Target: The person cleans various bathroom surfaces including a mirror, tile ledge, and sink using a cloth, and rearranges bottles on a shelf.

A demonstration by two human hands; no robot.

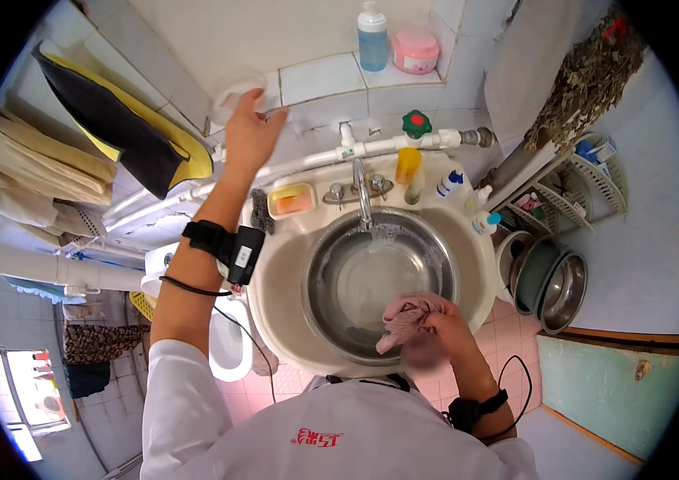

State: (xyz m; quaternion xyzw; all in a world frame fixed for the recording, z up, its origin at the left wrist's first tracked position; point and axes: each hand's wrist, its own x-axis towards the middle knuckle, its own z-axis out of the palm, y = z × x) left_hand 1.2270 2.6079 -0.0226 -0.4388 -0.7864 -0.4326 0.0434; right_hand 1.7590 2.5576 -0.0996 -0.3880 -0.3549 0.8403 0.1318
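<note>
Over the washbasin's front right, my right hand (pixel 450 330) is closed around a bunched pink cloth (pixel 413 314), part of which hangs toward the basin. Up at the left, my left hand (pixel 250 138) reaches to the tiled ledge with thumb and fingers apart. Beside its fingertips is a pale, see-through round thing (pixel 225 98), blurred; whether the fingers touch it I cannot tell. A steel bowl (pixel 313 308) with some water and suds sits in the white washbasin (pixel 275 320). The chrome faucet (pixel 364 196) points down into the bowl.
A soap dish (pixel 291 200), a yellow cup (pixel 408 165) and several small bottles stand along the basin's back rim. The ledge holds a blue pump bottle (pixel 372 40) and a pink jar (pixel 415 53). White pipes (pixel 307 163) cross the wall. Stacked bowls (pixel 561 292) are at right.
</note>
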